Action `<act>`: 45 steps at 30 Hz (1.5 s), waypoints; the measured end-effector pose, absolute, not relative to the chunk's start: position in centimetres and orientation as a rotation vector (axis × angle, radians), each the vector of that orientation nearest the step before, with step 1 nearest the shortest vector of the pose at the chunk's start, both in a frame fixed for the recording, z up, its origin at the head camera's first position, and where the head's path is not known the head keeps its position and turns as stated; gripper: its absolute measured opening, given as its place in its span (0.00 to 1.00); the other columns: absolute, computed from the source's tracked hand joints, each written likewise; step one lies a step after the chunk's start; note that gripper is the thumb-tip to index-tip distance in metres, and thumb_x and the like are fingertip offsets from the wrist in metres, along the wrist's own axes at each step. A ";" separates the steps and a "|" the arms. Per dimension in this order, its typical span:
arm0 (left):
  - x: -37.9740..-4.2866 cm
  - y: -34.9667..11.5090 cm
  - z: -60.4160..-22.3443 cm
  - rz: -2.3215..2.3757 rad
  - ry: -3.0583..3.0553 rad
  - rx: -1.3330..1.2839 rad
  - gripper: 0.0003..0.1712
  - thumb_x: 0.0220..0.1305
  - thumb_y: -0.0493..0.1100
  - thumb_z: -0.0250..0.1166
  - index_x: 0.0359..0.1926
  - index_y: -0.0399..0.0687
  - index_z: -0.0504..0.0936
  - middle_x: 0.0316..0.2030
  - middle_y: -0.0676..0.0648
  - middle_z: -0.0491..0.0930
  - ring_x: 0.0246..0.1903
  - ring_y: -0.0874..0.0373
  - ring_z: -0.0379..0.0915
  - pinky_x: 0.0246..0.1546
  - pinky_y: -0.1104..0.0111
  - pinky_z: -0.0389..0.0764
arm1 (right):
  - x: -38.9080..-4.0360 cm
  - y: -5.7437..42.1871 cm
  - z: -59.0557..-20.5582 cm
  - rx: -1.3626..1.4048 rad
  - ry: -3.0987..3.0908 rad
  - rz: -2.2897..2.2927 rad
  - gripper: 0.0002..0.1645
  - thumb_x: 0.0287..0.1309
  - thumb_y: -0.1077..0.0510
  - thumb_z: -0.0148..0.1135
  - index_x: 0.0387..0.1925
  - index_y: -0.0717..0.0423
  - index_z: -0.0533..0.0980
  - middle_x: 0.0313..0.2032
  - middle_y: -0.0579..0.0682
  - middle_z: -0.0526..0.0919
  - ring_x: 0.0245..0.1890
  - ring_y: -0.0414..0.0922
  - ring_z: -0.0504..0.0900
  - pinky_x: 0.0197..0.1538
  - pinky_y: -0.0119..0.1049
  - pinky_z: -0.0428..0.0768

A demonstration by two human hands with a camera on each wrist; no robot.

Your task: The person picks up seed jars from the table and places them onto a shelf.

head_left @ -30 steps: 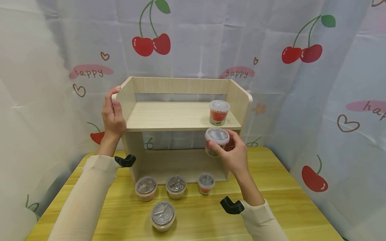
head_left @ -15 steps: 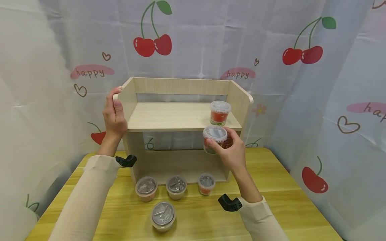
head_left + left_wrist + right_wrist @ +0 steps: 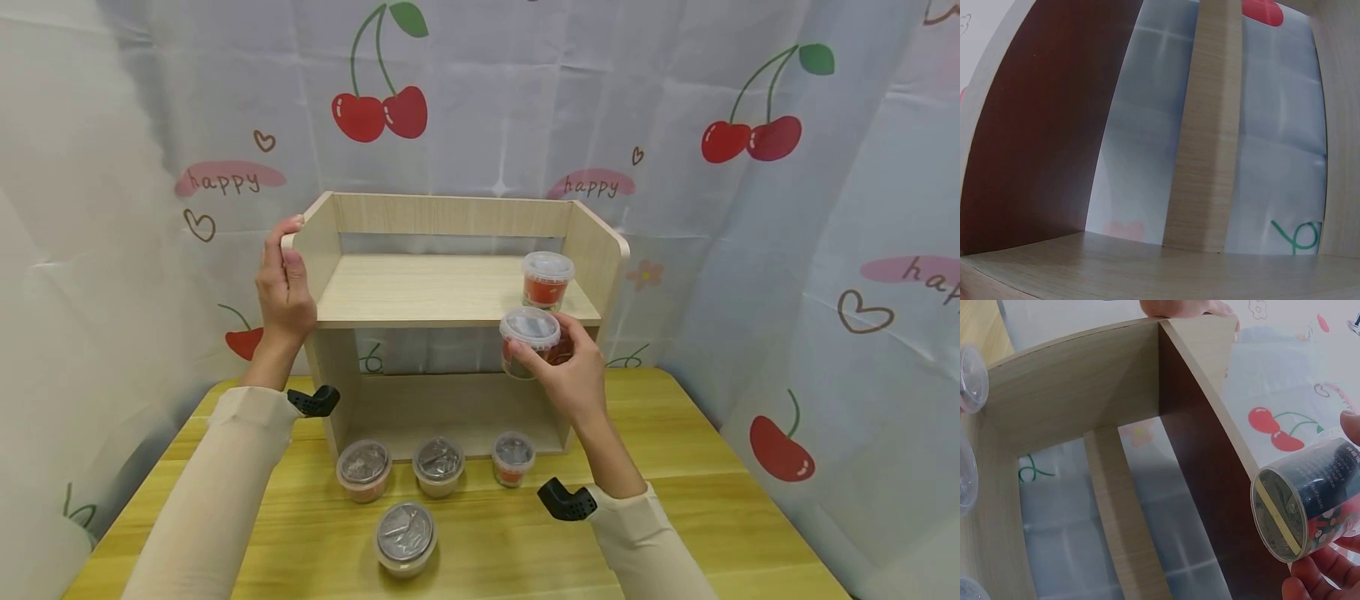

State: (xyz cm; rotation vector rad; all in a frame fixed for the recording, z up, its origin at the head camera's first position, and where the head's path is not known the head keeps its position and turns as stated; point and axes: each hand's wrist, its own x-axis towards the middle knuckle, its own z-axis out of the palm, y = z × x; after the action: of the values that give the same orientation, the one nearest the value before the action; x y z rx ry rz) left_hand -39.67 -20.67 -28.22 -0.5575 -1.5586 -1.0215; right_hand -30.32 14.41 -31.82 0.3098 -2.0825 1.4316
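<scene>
My right hand (image 3: pixel 581 375) pinches a lidded plastic tub (image 3: pixel 527 343) between thumb and fingers, just in front of the upper board's edge. In the right wrist view the tub (image 3: pixel 1329 487) shows its clear bottom and a dark printed label beside a red patterned part. My left hand (image 3: pixel 285 292) grips the upper left side panel of a pale wooden two-tier shelf (image 3: pixel 420 292), its thumb along the front edge. Another lidded tub (image 3: pixel 546 283) with a red label stands on the upper board at the right, behind the held one.
On the yellow wood-grain table (image 3: pixel 645 542), before the shelf, stand several lidded tubs: one at left (image 3: pixel 364 471), a middle tub (image 3: pixel 438 467), a smaller red-labelled tub (image 3: pixel 513 458) and a nearer tub (image 3: pixel 405 537). A cherry-print curtain (image 3: pixel 480 100) hangs behind.
My right hand has carried the tub slightly up and left, from below the upper board's edge to overlapping it in view. The left hand has stayed on the shelf panel.
</scene>
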 end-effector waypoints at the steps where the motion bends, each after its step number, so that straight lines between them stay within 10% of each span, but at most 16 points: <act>1: -39.7 -20.7 -28.2 -1.022 -1.559 -0.559 0.28 0.77 0.54 0.42 0.62 0.38 0.70 0.63 0.47 0.73 0.41 0.55 0.66 0.51 0.69 0.65 | -30.3 14.4 -31.8 0.311 -2.083 1.433 0.36 0.47 0.52 0.78 0.58 0.57 0.75 0.37 0.54 0.80 0.30 0.48 0.72 0.31 0.30 0.71; 28: -39.7 -20.8 -28.3 -1.020 -1.560 -0.565 0.29 0.77 0.55 0.42 0.63 0.39 0.70 0.64 0.47 0.73 0.31 0.56 0.54 0.42 0.67 0.59 | -31.0 13.6 -30.8 0.383 -2.065 1.448 0.35 0.48 0.52 0.78 0.57 0.58 0.75 0.33 0.52 0.77 0.28 0.46 0.70 0.28 0.30 0.69; 37: -39.7 -20.9 -28.3 -1.031 -1.575 -0.560 0.30 0.77 0.56 0.43 0.62 0.37 0.70 0.64 0.47 0.73 0.59 0.52 0.68 0.62 0.63 0.64 | -31.3 13.4 -30.5 0.376 -2.066 1.440 0.34 0.48 0.52 0.77 0.56 0.59 0.75 0.35 0.53 0.79 0.28 0.46 0.72 0.29 0.30 0.70; 45: -39.6 -20.8 -28.2 -1.030 -1.571 -0.556 0.29 0.77 0.56 0.43 0.62 0.38 0.70 0.64 0.47 0.73 0.56 0.53 0.69 0.59 0.65 0.65 | -31.5 13.1 -30.2 0.365 -2.076 1.411 0.35 0.48 0.50 0.77 0.56 0.58 0.76 0.35 0.53 0.79 0.28 0.46 0.72 0.30 0.31 0.71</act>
State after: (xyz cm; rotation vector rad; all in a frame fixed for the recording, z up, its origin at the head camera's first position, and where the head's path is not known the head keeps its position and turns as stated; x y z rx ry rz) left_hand -39.62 -20.79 -28.22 -0.5560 -1.5709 -1.0300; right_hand -31.54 13.13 -30.21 0.3650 -2.0757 1.4107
